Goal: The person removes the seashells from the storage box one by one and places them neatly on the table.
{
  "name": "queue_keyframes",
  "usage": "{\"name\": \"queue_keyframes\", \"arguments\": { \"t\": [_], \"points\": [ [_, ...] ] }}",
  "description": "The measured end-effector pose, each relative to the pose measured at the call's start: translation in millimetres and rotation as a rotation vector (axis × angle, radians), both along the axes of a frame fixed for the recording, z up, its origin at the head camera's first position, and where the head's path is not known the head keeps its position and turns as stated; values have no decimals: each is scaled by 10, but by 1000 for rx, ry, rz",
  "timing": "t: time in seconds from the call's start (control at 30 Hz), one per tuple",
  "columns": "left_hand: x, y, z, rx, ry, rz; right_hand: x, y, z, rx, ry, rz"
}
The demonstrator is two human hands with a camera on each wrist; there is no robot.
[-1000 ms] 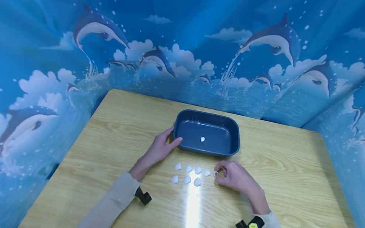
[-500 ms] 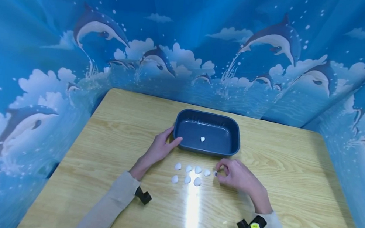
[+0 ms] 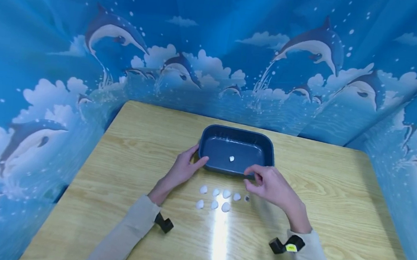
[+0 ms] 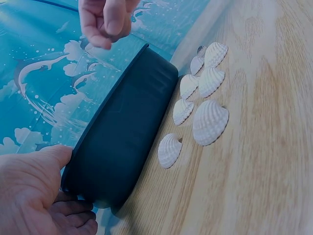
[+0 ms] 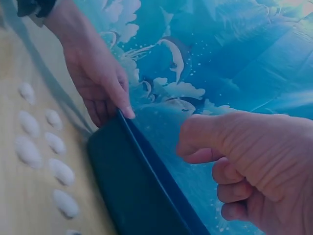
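Observation:
A dark blue tub (image 3: 266, 158) stands mid-table with one white shell (image 3: 231, 158) inside. My left hand (image 3: 186, 166) grips its front left corner, thumb on the rim (image 4: 41, 161). Several white shells (image 3: 215, 198) lie in two rows before the tub, the rightmost one (image 3: 247, 198) small and grey. My right hand (image 3: 264, 182) hovers over the tub's front rim, right of the shells, thumb and forefinger pinched together (image 5: 190, 147). No shell shows between them in any view.
The wooden table (image 3: 338, 203) is walled on three sides by blue dolphin-print cloth (image 3: 215, 63). A bright glare streak (image 3: 219, 241) runs down the table in front of the shells.
My right hand has lifted off the table beside the rightmost shell and moved back toward the tub's front rim. That shell stays down and looks greyer. The left hand has not moved.

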State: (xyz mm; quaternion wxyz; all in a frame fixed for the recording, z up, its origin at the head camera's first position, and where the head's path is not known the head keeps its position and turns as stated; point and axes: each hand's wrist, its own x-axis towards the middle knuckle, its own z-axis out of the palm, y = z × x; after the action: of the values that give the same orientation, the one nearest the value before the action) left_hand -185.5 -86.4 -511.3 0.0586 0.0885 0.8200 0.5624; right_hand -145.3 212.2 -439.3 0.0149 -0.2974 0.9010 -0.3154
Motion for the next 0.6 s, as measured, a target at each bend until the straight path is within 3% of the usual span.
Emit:
{"name": "queue_keyframes", "arguments": {
  "t": [0.27,0.6],
  "points": [
    [-4,-5,-7,-7,-7,8,-334,-20,27,102,24,-53],
    [-3,2,-21,-14,3,14,-770,-113,-228,229,-128,-49]
  ]
}}
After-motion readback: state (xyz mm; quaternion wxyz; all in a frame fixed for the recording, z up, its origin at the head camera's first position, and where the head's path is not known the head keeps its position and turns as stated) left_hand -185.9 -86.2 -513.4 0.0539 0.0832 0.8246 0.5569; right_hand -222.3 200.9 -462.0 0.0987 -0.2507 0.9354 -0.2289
